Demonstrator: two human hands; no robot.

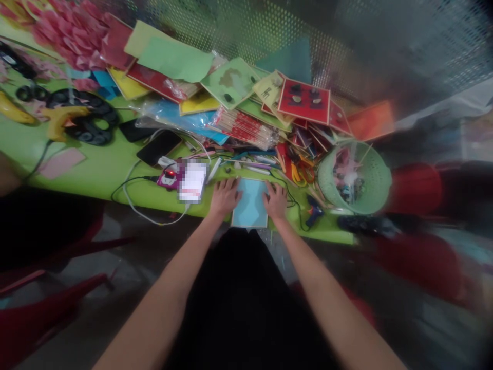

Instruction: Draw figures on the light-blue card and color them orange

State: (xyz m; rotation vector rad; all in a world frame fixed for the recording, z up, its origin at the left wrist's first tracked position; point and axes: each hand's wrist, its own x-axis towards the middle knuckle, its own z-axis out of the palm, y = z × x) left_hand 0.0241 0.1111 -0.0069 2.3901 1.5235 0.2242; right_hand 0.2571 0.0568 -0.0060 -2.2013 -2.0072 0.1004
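A light blue sheet of paper (250, 203) lies at the near edge of the green table (100, 172). My left hand (224, 197) rests on its left edge, fingers stretched forward and lying flat. My right hand (276, 199) presses its right edge the same way, fingers flat. Both hands touch the sheet and grip nothing.
Left of the sheet lie a pink gadget with cables (169, 178) and a black phone (158, 147). To the right stand a green basket (355, 177), scissors (299, 172) and a blue glue gun (314, 211). Coloured cards (304, 100) pile at the back. Red chairs (57, 293) stand around.
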